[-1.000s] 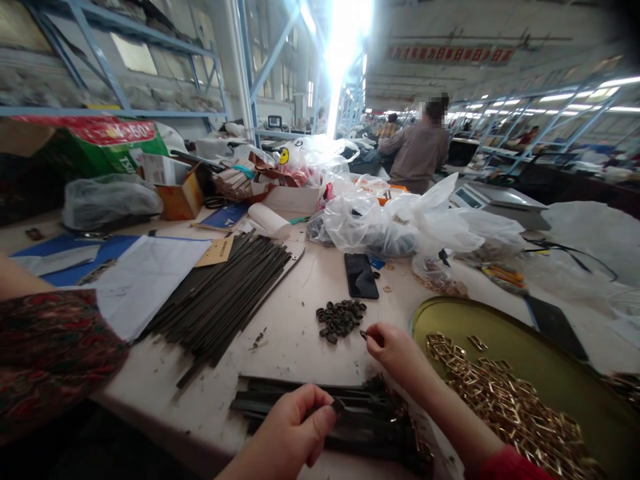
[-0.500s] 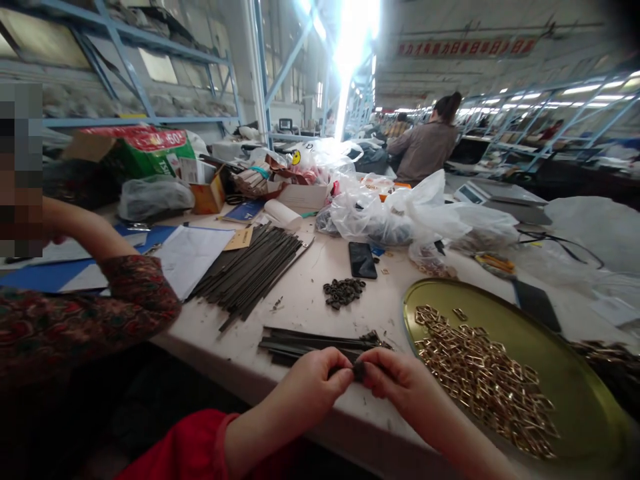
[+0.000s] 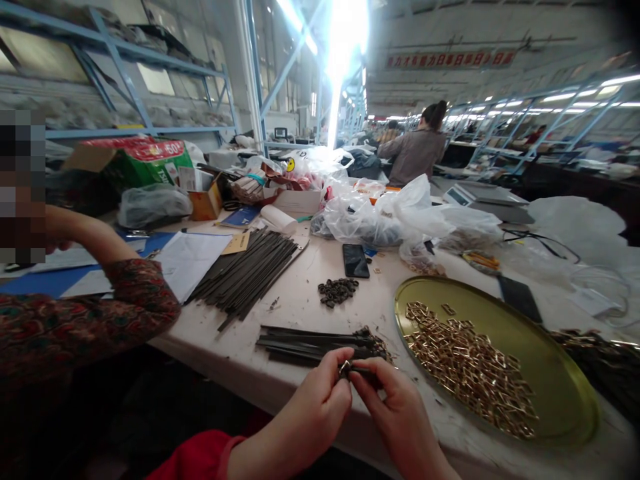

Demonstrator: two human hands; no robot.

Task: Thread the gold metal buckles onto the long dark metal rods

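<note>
Brass buckle (image 3: 345,367), seemingly threaded on dark strap (image 3: 365,371).

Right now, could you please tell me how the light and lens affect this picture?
In the head view, a blown-out glare streak washes out the top centre, the blue steel shelving bows near the edges, and the floor lies in deep shadow.

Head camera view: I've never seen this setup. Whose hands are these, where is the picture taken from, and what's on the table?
This is a picture from a camera worn on a person's head, looking down at their own bare hands. The left hand and right hand pinch a short dark strap with a small gold buckle. On the white table lie bundles of dark straps and a round gold tray of buckles. A co-worker's patterned sleeve shows at the left.
</note>
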